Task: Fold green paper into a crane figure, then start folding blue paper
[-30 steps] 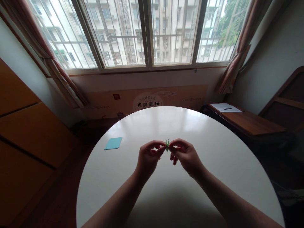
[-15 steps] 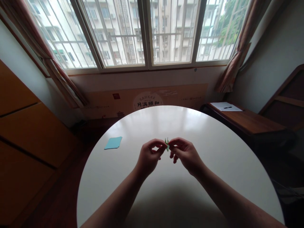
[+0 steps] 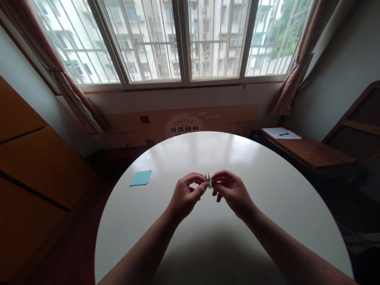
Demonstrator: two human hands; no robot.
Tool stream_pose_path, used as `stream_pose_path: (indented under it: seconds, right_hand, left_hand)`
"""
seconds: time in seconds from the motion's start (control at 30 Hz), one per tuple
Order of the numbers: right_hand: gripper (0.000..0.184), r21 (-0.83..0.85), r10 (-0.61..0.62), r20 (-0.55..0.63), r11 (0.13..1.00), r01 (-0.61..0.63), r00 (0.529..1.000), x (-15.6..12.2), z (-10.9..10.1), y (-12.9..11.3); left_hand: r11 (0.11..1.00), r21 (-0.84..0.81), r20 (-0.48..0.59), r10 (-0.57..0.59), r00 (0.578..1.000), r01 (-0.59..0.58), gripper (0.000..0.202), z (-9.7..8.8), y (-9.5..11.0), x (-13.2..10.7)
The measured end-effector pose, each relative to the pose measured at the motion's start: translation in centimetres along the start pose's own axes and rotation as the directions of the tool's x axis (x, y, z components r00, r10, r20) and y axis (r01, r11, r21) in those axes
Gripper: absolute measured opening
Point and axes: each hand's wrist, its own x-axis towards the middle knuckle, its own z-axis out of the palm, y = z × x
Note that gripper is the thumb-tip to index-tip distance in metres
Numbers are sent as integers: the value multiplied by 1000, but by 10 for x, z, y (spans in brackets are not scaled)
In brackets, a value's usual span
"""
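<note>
Small green folded-paper piece (image 3: 209, 182) pinched between left hand (image 3: 182, 196) and right hand (image 3: 236, 194), toward 12 o'clock on round glossy white table (image 3: 273, 206). Fingertips hide its sides; folds unreadable. Table's 6 o'clock edge cut off.

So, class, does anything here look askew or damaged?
Only slightly: the square light-blue paper stack on the white round table has corners not quite lined up. The small folded green paper shows no obvious damage.
</note>
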Motion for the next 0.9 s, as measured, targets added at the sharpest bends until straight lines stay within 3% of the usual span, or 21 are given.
stream_pose_path:
  seconds: [0.2, 0.33, 0.43, 0.63, 0.9]
  right_hand:
    - [14, -189, -110, -13, 976, 106, 994, -5, 1, -1]
    - [16, -230, -176, -48, 960, 161, 983, -6, 2, -2]
    - [16, -236, -195, -59, 956, 176, 979, -5, 3, -2]
    - [24, -134, -38, -42, 990, 32, 998, -4, 0, -3]
    - [33, -137, 160, 61, 979, -150, 985, 0, -3, -6]
  left_hand:
    - [975, -170, -48, -152, 987, 141, 29, 2, -6, 4]
    - [914, -244, 16, -331, 943, 325, 29, 1, -3, 5]
    - [881, -243, 66, -402, 913, 405, 31, 0, -1, 5]
    - [908, -192, -23, -384, 923, 373, 31, 0, -1, 6]
    - [938, -64, -15, -343, 939, 341, 28, -2, 0, 7]
